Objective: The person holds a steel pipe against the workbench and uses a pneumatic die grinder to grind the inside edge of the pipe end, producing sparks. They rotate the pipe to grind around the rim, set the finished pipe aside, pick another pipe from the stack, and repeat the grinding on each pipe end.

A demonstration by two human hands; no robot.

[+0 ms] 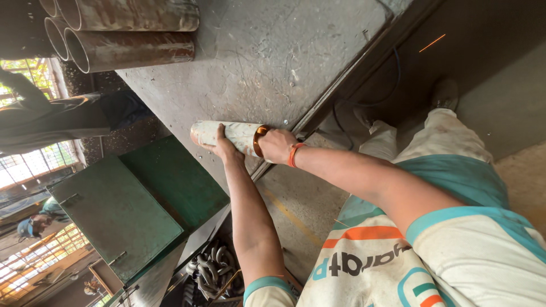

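A short pale pipe (227, 135) is seen at centre frame, lying on its side on the grey steel table (273, 62), close to the table's near edge. One end of the pipe points toward the left of the frame; an orange-brown ring (259, 140) sits around the other end.

The left hand (220, 145) is laid over the pipe's left part, fingers curled across its side, thumb side toward the open end; the pipe is gripped. The right hand (277, 145) is closed around the ringed end, touching the ring, so the pipe is gripped there too. An orange wristband (294, 154) is worn on the right wrist.

Three rusty tubes (128, 34) are stacked at the upper left of the frame, on the table's far part, well apart from the pipe. A green metal box (122, 213) stands at lower left, below the table edge. A heap of chain links (210, 273) is seen at lower centre, beside the left forearm. A single spark streak (432, 43) shows at the upper right. Another person in a blue helmet (25, 228) is partly visible at the far left edge.
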